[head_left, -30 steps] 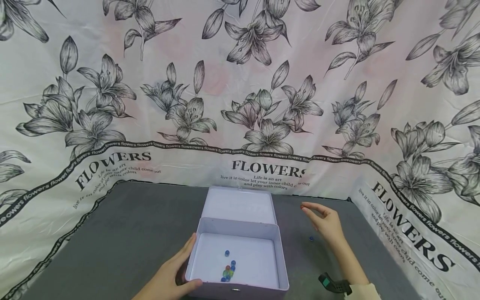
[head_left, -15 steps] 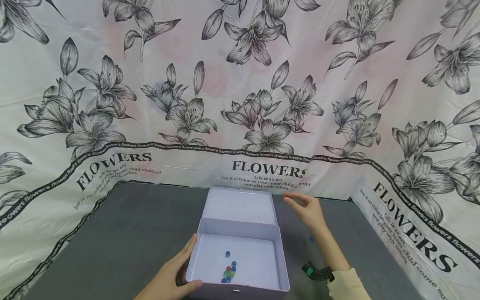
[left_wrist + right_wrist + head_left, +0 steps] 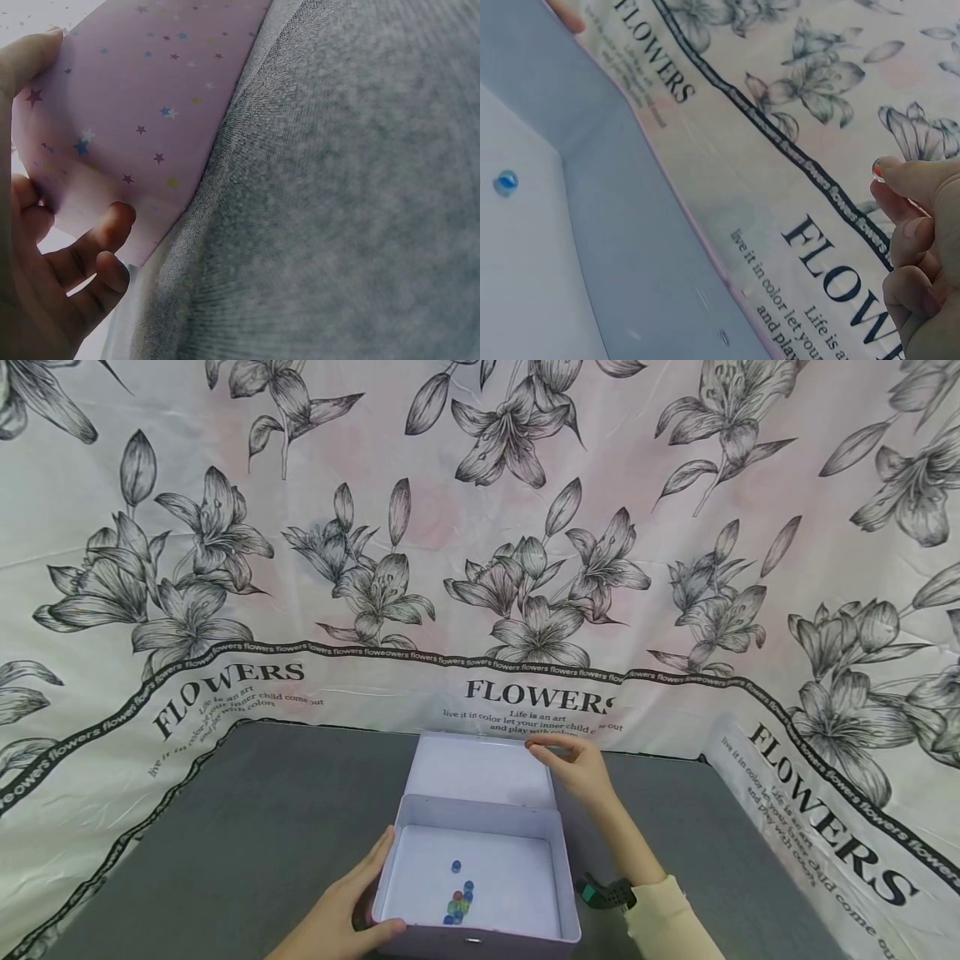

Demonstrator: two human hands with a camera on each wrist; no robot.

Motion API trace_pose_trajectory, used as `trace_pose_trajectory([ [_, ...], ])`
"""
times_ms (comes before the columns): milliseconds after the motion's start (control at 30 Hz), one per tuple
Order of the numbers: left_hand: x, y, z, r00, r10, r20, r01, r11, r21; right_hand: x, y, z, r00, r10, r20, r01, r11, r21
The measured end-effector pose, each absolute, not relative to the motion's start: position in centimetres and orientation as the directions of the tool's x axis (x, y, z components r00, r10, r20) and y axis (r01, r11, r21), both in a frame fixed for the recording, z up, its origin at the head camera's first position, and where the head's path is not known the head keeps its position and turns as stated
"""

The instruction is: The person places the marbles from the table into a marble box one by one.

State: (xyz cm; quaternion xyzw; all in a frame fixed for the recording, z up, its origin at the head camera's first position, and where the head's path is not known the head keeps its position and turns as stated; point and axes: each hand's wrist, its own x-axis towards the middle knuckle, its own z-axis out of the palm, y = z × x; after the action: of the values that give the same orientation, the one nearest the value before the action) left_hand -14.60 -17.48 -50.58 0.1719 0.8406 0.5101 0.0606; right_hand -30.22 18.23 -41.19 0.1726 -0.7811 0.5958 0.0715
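An opened metal box, lilac with printed stars, stands on the table. My left hand grips its front left corner, thumb at the front rim and fingers along the left side. In the left wrist view, the fingers curl by the starred wall. Between thumb and index finger, my right hand pinches a clear marble with red-orange in it, above the right part of the raised lid. Several marbles lie inside the box: a small cluster of blue, green and red ones, and a lone blue marble.
Grey cloth covers the table. A white curtain with flower print hangs behind and at both sides. A dark wristband is on the right wrist, near the box's right wall.
My right hand has moved left with the marble, from over the table to over the lid. The forearm now covers the loose blue marble on the table. My left hand has stayed still.
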Motion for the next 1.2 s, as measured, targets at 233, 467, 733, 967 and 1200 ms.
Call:
trace_pose_trajectory([
  [233,-14.9,-17.6,-51.0,-0.923,0.365,0.121,0.272,0.399,0.876,-30.7,15.9,-40.7,-0.906,-0.273,0.324,-0.383,0.201,-0.902],
  [467,-14.8,-17.5,-50.9,-0.923,0.367,0.112,0.268,0.406,0.874,-31.1,14.1,-40.7,-0.900,-0.334,0.279,-0.360,0.209,-0.909],
  [733,-14.7,-17.6,-50.8,-0.925,0.368,0.099,0.249,0.387,0.888,-30.9,12.7,-41.3,-0.857,-0.430,0.283,-0.398,0.204,-0.895],
  [967,-14.9,-17.9,-51.0,-0.926,0.356,0.127,0.274,0.400,0.875,-31.2,11.6,-42.0,-0.853,-0.462,0.244,-0.388,0.249,-0.887],
  [1200,-14.8,-17.8,-51.0,-0.920,0.366,0.138,0.284,0.382,0.880,-30.8,11.0,-42.6,-0.808,-0.553,0.205,-0.429,0.313,-0.847],
])
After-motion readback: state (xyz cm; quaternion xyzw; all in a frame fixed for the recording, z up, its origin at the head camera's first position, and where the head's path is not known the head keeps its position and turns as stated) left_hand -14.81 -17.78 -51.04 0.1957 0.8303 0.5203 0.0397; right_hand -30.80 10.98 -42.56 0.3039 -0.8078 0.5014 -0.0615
